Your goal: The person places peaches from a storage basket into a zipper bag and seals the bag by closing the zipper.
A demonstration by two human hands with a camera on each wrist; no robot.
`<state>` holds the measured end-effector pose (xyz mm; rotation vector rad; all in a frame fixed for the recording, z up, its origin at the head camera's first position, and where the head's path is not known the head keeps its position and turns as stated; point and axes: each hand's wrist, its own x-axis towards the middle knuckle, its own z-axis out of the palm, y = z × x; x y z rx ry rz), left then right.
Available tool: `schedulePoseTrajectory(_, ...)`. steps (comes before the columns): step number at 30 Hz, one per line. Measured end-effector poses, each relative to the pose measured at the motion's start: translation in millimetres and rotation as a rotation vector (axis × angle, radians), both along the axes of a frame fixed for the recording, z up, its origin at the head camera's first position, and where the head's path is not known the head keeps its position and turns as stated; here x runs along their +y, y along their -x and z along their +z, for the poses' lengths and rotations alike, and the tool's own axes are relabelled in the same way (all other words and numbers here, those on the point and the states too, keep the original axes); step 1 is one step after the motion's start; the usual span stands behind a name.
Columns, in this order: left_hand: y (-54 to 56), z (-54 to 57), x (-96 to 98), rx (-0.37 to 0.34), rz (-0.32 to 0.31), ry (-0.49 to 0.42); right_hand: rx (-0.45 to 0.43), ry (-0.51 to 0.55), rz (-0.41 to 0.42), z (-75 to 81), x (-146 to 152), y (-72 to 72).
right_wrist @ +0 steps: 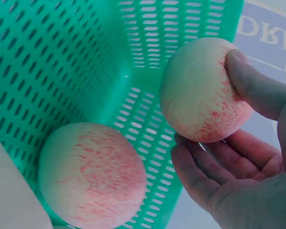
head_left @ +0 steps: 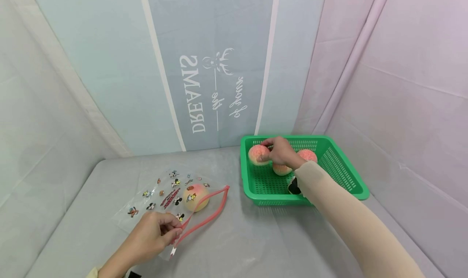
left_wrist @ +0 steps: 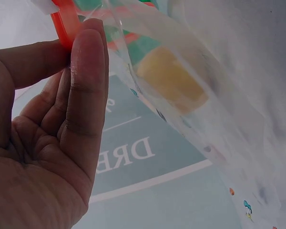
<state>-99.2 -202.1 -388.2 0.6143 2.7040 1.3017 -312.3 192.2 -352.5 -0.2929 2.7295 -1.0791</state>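
Observation:
My left hand (head_left: 155,235) pinches the red zip edge of a clear printed zip bag (head_left: 164,196) between thumb and fingertips; its mouth gapes toward the right. Inside the bag lies one peach (head_left: 196,196), pale yellow with a pink top, seen blurred through the plastic in the left wrist view. Over the green basket (head_left: 245,176), my right hand (head_left: 281,151) grips another peach (right_wrist: 205,90) with the thumb on one side and fingers on the other. A second peach (right_wrist: 93,176) sits beside it in the basket, and a further peach (head_left: 307,155) shows behind my wrist.
The basket stands at the right of the grey covered table (head_left: 252,245), near the back wall cloth (head_left: 226,34) with mirrored lettering. Pale cloth walls (head_left: 413,127) rise on both sides. My right forearm hides part of the basket.

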Motion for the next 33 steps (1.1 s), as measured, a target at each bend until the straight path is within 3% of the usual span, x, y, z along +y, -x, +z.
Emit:
schedulePoseTrajectory(13, 0.4, -2.8, 1.6, -0.010, 0.023, -0.015, 0.040, 0.082, -0.026, 22.0, 7.6, -10.2)
schedulePoseTrajectory(20, -0.1, -4.2, 2.0, 0.001, 0.029, -0.020, -0.006, 0.134, -0.031, 35.3, 10.5, -18.7)
schedulePoseTrajectory(33, 0.3, -8.0, 1.0, 0.000, 0.029, -0.024, -0.001, 0.199, 0.004, 41.5, -3.4, -41.2)
